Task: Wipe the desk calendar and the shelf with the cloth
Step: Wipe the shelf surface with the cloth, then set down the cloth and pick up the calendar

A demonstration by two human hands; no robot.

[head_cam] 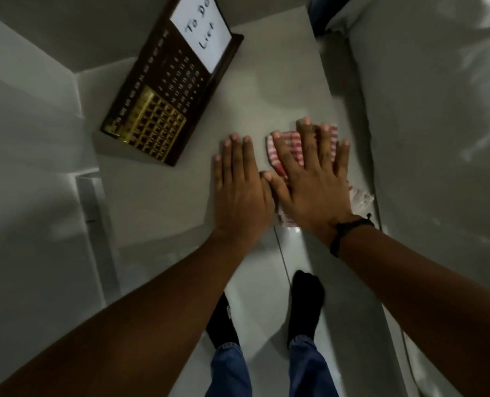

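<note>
A dark wooden desk calendar (163, 93) with gold grid, printed dates and a white "To Do List" card lies on the pale shelf (278, 90) at upper left. My right hand (312, 181) presses flat, fingers spread, on a red-and-white striped cloth (281, 147) near the shelf's front right. The cloth shows beyond my fingertips and at the wrist side. Beside it, my left hand (238, 190) rests flat on the bare shelf with fingers together, holding nothing. A dark band circles my right wrist.
A white wall (438, 138) rises along the shelf's right side and a pale panel (32, 138) bounds the left. Below the shelf's front edge lie a glossy tiled floor (269, 305), my feet in black socks and blue trouser legs.
</note>
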